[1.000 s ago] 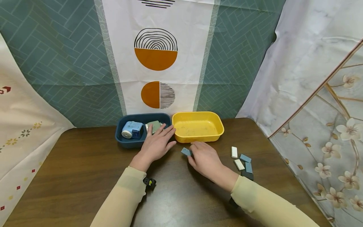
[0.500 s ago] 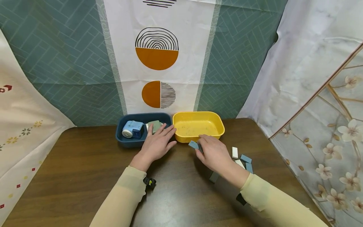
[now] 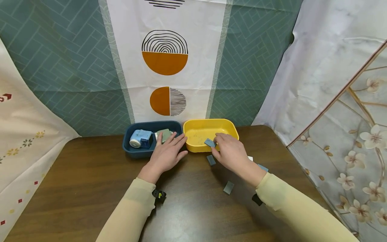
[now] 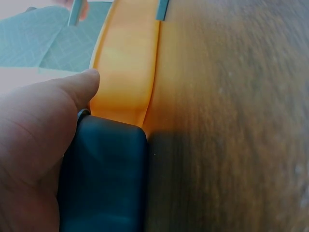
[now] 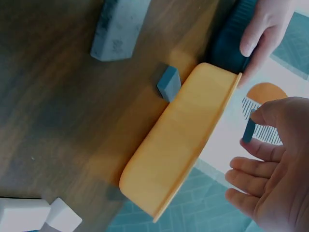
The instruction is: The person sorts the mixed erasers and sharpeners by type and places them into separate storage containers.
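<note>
The brown table spreads under everything, the person at six o'clock, with the yellow tray just past twelve and the dark blue tray beside it toward eleven, a light blue toy lying inside. The left hand lies flat at the blue tray's near right corner, fingers straight and spread, gripping nothing that I can make out. The right hand is closed only at its tips — thumb and forefinger pinch one slim blue block while the other fingers curl loosely. What worries me is that small pinch: if it slackens too soon, the block could clip the near rim and drop outside onto the wood. The right forearm slants over a white block and another blue piece, both partly hidden, so a low sleeve might nudge them. As for the pinched block, it sits at the fingertips, between nine and ten o'clock from the hand's middle — up by the yellow tray's near rim, clear of the table. Below it, a dark block rests just outside the tray at eight o'clock from that hand, and a grey block lies at six.
</note>
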Demonstrator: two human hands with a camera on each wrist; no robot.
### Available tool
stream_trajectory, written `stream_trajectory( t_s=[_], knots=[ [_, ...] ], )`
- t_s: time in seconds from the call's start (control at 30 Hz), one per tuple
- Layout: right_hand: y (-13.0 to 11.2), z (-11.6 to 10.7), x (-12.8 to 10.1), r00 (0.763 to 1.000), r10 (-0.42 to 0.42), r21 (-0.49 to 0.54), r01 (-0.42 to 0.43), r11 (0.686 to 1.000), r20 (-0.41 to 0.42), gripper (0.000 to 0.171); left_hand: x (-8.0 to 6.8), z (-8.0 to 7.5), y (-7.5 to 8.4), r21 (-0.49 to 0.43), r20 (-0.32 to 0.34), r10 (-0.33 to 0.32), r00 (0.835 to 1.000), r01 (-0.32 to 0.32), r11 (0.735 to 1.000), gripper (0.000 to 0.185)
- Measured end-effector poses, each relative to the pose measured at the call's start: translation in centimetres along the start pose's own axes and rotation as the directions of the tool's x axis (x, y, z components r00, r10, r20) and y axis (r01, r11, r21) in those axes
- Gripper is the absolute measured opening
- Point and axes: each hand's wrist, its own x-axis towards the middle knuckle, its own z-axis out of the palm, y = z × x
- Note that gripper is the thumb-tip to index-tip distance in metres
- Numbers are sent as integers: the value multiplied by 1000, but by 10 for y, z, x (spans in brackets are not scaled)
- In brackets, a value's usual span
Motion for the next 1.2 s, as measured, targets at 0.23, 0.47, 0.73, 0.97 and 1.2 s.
stream_trajectory(
  t_s=[0.23,0.47,0.73,0.97,1.2],
  knots=[
    [4,4,12,1000,25,9,-25,1000,19,24,0,0,0,16,-1,3,1000,-3,1000,65],
    [8,8,23,999,43,23,-43,999,24,25,1,-1,1,14,4,3,1000,-3,1000,66],
    [12,13,33,998,51,23,-52,998,33,26,0,1,1,3,14,-12,1000,12,1000,66],
    [11,18,42,995,81,28,-83,996,54,26,1,3,1,-3,4,-13,1000,13,1000,66],
    [10,30,52,992,101,51,-105,993,73,27,0,3,0,1,6,-10,1000,10,1000,65]
  ],
)
